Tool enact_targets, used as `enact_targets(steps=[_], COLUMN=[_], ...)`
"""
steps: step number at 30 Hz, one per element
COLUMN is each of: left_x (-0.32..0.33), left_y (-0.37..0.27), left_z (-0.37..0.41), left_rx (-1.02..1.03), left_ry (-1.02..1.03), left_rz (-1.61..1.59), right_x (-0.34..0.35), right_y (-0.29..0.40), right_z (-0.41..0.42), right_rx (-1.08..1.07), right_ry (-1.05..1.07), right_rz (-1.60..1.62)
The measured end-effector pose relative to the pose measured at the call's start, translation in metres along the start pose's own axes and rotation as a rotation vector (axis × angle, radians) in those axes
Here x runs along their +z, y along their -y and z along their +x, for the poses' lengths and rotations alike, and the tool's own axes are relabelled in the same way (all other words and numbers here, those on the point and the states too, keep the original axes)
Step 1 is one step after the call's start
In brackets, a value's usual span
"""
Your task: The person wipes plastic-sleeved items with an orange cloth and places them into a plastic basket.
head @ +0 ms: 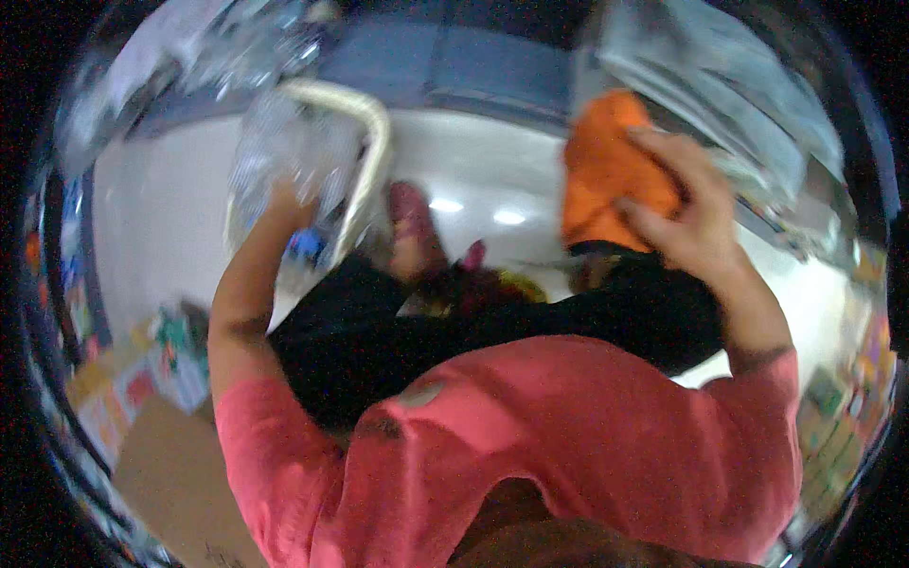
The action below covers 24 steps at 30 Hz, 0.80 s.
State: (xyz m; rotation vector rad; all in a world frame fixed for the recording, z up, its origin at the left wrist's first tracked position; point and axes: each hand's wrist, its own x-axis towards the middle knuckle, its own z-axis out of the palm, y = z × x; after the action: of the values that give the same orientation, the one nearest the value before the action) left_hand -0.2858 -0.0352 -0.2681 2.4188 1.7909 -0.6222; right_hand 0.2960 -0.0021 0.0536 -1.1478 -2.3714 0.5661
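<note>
In the head view my right hand (685,199) has its thumb and fingers spread over the near side of a bright orange item (603,170), which looks like folded fabric, and grips it. A dark band runs along its lower edge. My left hand (295,195) is blurred and reaches to a crinkled clear plastic bag (284,135). That bag lies within a container with a thick cream rim (376,142). Plastic and blur hide my left fingers, so their grip does not show. Something small and blue (305,245) sits just below that hand.
Glossy white floor (490,163) lies ahead of my bare foot (412,227). Plastic-wrapped goods (717,106) are stacked at the upper right, with more shiny plastic packs (263,42) at the upper left. A brown cardboard piece (170,483) is at the lower left.
</note>
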Motion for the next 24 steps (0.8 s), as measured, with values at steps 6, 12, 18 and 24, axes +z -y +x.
enact_targets(steps=[6, 12, 18, 24], left_x=[-0.144, -0.318, -0.399, -0.441], left_y=[-0.042, -0.140, -0.203, -0.270], left_z=[0.034, 0.034, 0.081, 0.149], left_rx=[-0.050, 0.074, 0.220, 0.077], left_ry=[0.409, 0.265, -0.159, -0.262], left_rz=[0.153, -0.039, -1.376, -1.665], right_x=[0.030, 0.029, 0.027, 0.025], right_y=[-0.013, 0.016, 0.013, 0.004], right_z=[0.012, -0.006, -0.012, -0.022], right_rx=[-0.083, -0.050, -0.044, 0.043], right_ry=[-0.048, 0.104, 0.190, 0.271], right_rz=[0.069, 0.071, 0.039, 0.092])
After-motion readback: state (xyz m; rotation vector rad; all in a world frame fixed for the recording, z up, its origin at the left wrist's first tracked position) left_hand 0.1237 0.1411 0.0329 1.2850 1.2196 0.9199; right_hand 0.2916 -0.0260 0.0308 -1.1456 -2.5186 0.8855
